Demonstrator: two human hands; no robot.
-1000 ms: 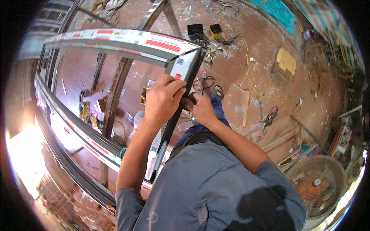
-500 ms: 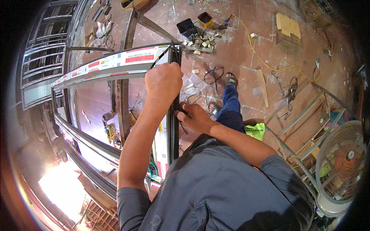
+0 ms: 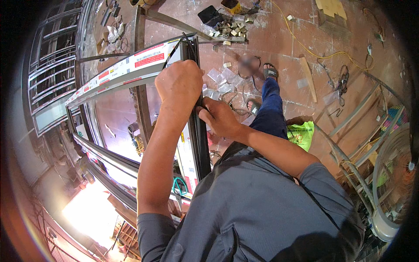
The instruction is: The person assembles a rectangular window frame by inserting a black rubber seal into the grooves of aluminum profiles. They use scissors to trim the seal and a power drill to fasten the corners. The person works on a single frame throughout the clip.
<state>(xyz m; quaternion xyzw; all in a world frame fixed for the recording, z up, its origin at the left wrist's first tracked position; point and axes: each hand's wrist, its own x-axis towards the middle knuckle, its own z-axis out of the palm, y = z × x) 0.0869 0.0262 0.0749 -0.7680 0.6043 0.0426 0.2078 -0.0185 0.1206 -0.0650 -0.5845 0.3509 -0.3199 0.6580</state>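
A long rectangular metal frame (image 3: 115,72), covered in white and red protective film, lies raised in front of me on the left. Black rubber-like strip (image 3: 200,150) runs along its right-hand side. My left hand (image 3: 179,85) is closed in a fist over that side, just below the far corner; whatever it grips is hidden beneath the fingers. Lower down, my right hand (image 3: 220,118) pinches the outer edge at the black strip, thumb and curled fingers against it. A green-handled tool (image 3: 179,185) rests by the frame's near end, under my left forearm.
Dark metal supports (image 3: 142,107) stand beneath the frame. Across the tiled floor lie small cut blocks (image 3: 231,29), a black bin (image 3: 210,16), plastic scraps (image 3: 224,78) and a yellow cable (image 3: 305,48). At right stand a metal rack (image 3: 353,126) and a large fan (image 3: 395,174).
The whole view has shifted a little. My right thumb and fingers have changed their hold at the strip's edge. My left fist stays near the same corner.
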